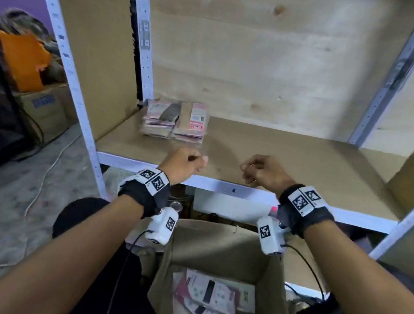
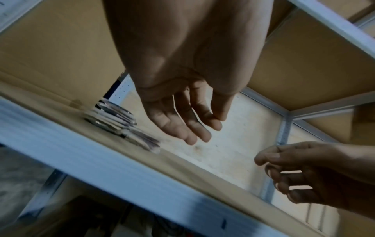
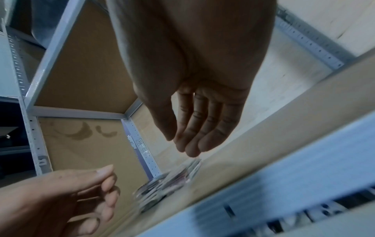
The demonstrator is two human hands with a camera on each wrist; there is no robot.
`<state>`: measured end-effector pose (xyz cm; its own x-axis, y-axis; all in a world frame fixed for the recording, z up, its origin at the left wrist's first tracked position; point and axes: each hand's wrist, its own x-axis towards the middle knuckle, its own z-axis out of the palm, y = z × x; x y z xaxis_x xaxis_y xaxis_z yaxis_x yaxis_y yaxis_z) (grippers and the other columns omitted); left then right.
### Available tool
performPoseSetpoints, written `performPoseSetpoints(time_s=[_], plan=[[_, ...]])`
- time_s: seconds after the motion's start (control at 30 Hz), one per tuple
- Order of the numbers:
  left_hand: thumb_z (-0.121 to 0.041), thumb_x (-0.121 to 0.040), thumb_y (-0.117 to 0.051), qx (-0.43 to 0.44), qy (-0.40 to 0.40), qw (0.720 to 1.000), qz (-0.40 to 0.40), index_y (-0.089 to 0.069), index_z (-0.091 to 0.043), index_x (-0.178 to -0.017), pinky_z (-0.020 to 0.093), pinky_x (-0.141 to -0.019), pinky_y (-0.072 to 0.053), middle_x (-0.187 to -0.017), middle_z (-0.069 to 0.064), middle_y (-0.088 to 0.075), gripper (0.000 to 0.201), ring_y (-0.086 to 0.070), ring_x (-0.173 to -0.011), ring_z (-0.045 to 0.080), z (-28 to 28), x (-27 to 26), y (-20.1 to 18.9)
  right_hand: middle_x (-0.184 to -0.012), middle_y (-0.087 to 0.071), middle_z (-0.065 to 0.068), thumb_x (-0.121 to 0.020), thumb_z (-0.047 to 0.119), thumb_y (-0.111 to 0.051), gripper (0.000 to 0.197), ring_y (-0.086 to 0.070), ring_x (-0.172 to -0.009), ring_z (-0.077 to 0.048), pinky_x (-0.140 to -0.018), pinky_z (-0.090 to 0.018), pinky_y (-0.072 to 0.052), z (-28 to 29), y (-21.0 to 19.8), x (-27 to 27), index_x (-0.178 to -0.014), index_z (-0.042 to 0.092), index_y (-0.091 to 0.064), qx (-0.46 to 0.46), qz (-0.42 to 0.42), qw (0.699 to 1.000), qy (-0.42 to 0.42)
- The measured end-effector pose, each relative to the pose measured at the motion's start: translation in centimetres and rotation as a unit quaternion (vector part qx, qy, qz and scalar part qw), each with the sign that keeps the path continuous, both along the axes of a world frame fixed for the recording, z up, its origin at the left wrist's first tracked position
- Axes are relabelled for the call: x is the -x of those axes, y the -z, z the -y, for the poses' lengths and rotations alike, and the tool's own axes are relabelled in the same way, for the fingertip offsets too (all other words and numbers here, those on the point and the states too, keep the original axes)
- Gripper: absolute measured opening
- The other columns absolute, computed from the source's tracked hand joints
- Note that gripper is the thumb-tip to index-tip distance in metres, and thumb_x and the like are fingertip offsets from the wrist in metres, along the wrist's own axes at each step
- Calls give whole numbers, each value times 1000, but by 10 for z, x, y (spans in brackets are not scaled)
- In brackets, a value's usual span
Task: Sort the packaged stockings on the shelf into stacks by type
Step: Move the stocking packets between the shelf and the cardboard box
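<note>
Both hands, left hand (image 1: 184, 160) and right hand (image 1: 262, 172), hover released, loosely curled, before two stocking stacks (image 1: 175, 123) on the shelf (image 1: 295, 160).

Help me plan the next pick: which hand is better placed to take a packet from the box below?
Either, narrowly the right. Both the left hand and right hand hover empty over the shelf, and the cardboard box sits slightly toward the right.
</note>
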<state>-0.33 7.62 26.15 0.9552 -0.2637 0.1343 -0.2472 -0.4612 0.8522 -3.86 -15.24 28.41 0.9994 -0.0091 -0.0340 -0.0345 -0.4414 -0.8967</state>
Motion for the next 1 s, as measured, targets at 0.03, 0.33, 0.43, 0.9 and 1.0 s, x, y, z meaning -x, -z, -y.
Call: performPoseSetpoints(time_s=[0.03,0.33,0.43,0.9,1.0], plan=[[-17,-102,-53,3,5,1000,-13,-60,-10,-75,9,-56,-45,-79,12,-63,28,-55,-62,11,7,10,7,-74,-62,-16,-93,1,-59,6,-55,-59,-20,-55,-23,-48,3,7,11,-99,0,-59,9,-4,1000,0],[-19,-104,-46,-45,31,985,-166,-64,-5,-87,18,-53,-48,-75,7,-64,28,-55,-60,15,52,50,91,-76,-69,-12,-94,13,-62,11,-62,-61,-22,-55,-25,-53,36,96,58,-90,4,-65,91,-97,991,-29],[-13,-106,-39,-58,60,958,-273,-53,-10,-75,17,-47,-41,-70,6,-55,34,-49,-54,14,61,48,120,-76,-70,-10,-96,15,-61,12,-65,-60,-19,-55,-25,-54,46,125,56,-90,5,-65,121,-157,978,-71],[-15,-100,-49,-191,46,870,-452,-62,-2,-86,45,-64,-60,-76,14,-61,23,-61,-62,31,61,32,265,-97,-72,-19,-99,13,-52,21,-72,-84,-32,-77,-46,-61,11,277,-1,-107,-4,-62,161,-377,902,-140],[-14,-102,-48,-205,43,861,-463,-61,4,-112,56,-85,-58,-102,23,-69,25,-71,-92,42,58,31,277,-102,-69,-23,-99,13,-53,28,-70,-90,-38,-79,-50,-60,4,304,-4,-114,-9,-60,166,-410,885,-147]])
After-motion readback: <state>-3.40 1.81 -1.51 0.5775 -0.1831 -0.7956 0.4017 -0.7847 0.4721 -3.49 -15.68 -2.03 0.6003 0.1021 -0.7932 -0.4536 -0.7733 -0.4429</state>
